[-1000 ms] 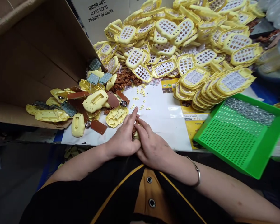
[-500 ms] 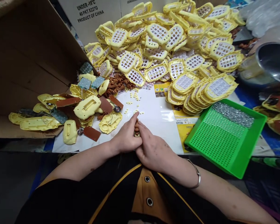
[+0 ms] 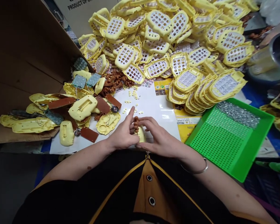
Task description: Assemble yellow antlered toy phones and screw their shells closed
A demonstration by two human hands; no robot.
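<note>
Close to my body at the table's near edge, a yellow plastic shell (image 3: 141, 134) sits between my two hands, largely covered by them. A brown knobbly rubber button piece (image 3: 136, 123) stands along its left side. My left hand (image 3: 123, 133) is closed around the shell and button piece from the left, its index finger stretched forward. From the right, my right hand (image 3: 162, 137) curves over the shell, fingertips at the far end and thumb at the near end. Just beyond my hands, several tiny yellow parts (image 3: 133, 93) lie scattered on the white sheet (image 3: 151, 99).
Yellow shells with white perforated fronts (image 3: 160, 21) are heaped at the back. A green tray (image 3: 214, 149) holding small metal screws (image 3: 239, 115) is at right. Left are shells with circuit boards (image 3: 88, 134), brown rubber pieces (image 3: 116, 82) and a cardboard box (image 3: 25, 62).
My right hand has opened out from its tight clasp against the left and shifted slightly right. More of the yellow shell and brown button piece now shows. The camera view has tilted down.
</note>
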